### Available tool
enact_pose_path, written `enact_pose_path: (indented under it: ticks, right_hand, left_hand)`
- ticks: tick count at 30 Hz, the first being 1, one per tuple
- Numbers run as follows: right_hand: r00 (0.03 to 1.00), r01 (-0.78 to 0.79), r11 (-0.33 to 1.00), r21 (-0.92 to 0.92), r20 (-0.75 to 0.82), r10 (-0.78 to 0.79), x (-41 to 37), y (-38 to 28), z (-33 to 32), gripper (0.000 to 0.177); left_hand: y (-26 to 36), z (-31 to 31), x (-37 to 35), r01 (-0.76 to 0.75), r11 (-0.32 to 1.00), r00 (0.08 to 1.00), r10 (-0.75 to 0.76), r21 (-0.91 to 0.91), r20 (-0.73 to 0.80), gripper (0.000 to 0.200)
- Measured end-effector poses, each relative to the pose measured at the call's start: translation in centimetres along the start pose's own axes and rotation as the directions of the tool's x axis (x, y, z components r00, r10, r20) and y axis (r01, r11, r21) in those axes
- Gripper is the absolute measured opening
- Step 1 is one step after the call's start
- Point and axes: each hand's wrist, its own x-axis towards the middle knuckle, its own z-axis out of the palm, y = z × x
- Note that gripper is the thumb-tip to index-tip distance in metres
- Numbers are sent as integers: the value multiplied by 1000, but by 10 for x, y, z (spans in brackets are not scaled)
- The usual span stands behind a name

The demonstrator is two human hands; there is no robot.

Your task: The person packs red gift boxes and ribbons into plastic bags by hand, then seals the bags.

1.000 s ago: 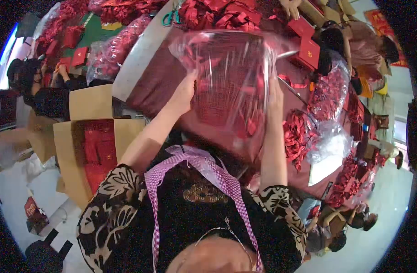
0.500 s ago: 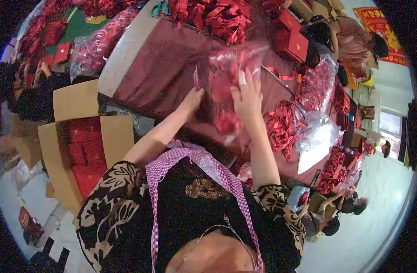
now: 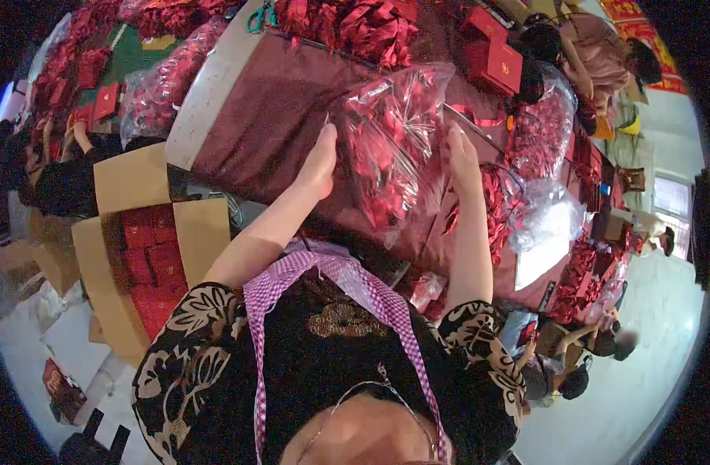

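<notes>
A clear plastic bag (image 3: 393,147) of red ribbon-like pieces is at the table's near side, between my two hands. My left hand (image 3: 319,164) is just left of the bag, edge-on, its fingers stretched forward. On the other side, my right hand (image 3: 464,160) is beside the bag's right edge, fingers straight and pointing away from me. Neither hand is wrapped round the plastic. Behind the bag lies a heap of shiny red ribbon pieces (image 3: 378,31). More loose red ribbon (image 3: 500,198) sits to the right of my right hand.
A dark red cloth (image 3: 269,108) covers the table. Teal scissors (image 3: 262,17) lie at the far edge. Red boxes (image 3: 500,66) are stacked at the far right. To my left stands an open carton (image 3: 196,240) of red packets. Other people work around the tables.
My right hand has come off the front of the bag and moved right. My left hand has shifted slightly forward, fingers now straighter. The bag has tilted, its top swinging to the right.
</notes>
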Motion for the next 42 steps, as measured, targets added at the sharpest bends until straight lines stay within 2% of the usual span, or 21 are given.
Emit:
enact_pose_path:
  ticks: [2, 3, 6, 7, 8, 12, 14, 15, 16, 18, 19, 20, 22, 25, 26, 28, 32, 35, 38, 39, 42]
  right_hand:
    - [914, 358, 932, 51, 185, -361, -2, -17, 14, 49]
    - [983, -86, 960, 265, 179, 39, -8, -30, 25, 55]
    - [971, -110, 960, 259, 232, 48, -2, -9, 35, 60]
    - [969, 22, 964, 266, 233, -86, -1, -4, 39, 63]
    - [967, 24, 964, 266, 240, -90, 0, 1, 39, 63]
    - [974, -40, 951, 306, 226, -31, -6, 11, 36, 55]
    - [967, 2, 891, 455, 225, -117, -37, -23, 31, 52]
    - [961, 83, 918, 387, 213, -176, -45, -32, 32, 52]
    - [961, 85, 920, 383, 214, -177, -43, -23, 39, 52]
    - [978, -35, 949, 313, 207, -32, -37, 5, 51, 53]
    - [911, -397, 731, 554, 335, 241, -37, -13, 49, 55]
    - [745, -661, 344, 667, 523, 414, -34, -33, 47, 57]
    - [970, -207, 759, 618, 228, 79, -37, 6, 74, 60]
    - [965, -262, 732, 629, 182, 189, -32, 10, 56, 61]
    - [966, -259, 733, 629, 183, 184, -26, 15, 52, 61]
    - [930, -364, 586, 724, 317, 186, -6, 40, 45, 59]
    - [862, -498, 607, 619, 432, 267, 30, 52, 41, 57]
    - [858, -487, 671, 559, 450, 248, 40, 49, 53, 45]
    - [879, -441, 801, 405, 375, 294, 25, 30, 51, 36]
    - [878, -398, 778, 485, 448, 169, 6, 9, 52, 28]
    - [904, -380, 709, 594, 400, 150, -23, -26, 48, 29]
  left_hand:
    - [9, 20, -5, 92, 995, 982, -95, -27, -164, 63]
    - [10, 28, -4, 88, 996, 982, -91, -26, -165, 63]
    - [15, 53, -5, 158, 987, 953, -155, -9, -261, 68]
    - [23, 63, -10, 202, 977, 941, -212, -67, -262, 67]
    - [27, 67, -13, 248, 961, 926, -272, -123, -260, 68]
    - [37, 64, -28, 146, 988, 978, -153, -56, -142, 68]
    - [56, 75, -41, 199, 978, 949, -210, -69, -234, 65]
    - [68, 81, -49, 249, 967, 929, -253, -49, -270, 63]
    - [76, 81, -54, 300, 954, 906, -295, -32, -305, 61]
    - [63, 55, -41, 233, 971, 937, -210, 51, -277, 60]
    - [50, 31, -28, 208, 974, 944, -176, 90, -280, 60]
    - [53, 26, -24, 175, 976, 951, -133, 130, -280, 60]
    - [53, 17, -20, 163, 965, 926, -77, 207, -370, 60]
    - [54, -8, -22, 196, 981, 911, -184, -3, -368, 59]
    - [51, -17, -20, 191, 982, 912, -179, -3, -368, 59]
    - [40, -28, -14, 215, 976, 922, -195, 24, -334, 59]
    - [40, -19, -15, 352, 932, 885, -303, 85, -353, 59]
    - [39, -10, -5, 380, 919, 893, -335, 107, -302, 62]
    - [49, 21, -26, 395, 896, 870, -295, 201, -396, 66]
    - [48, 20, -29, 380, 910, 890, -312, 165, -331, 68]
    - [34, 1, -20, 323, 939, 937, -301, 115, -178, 68]
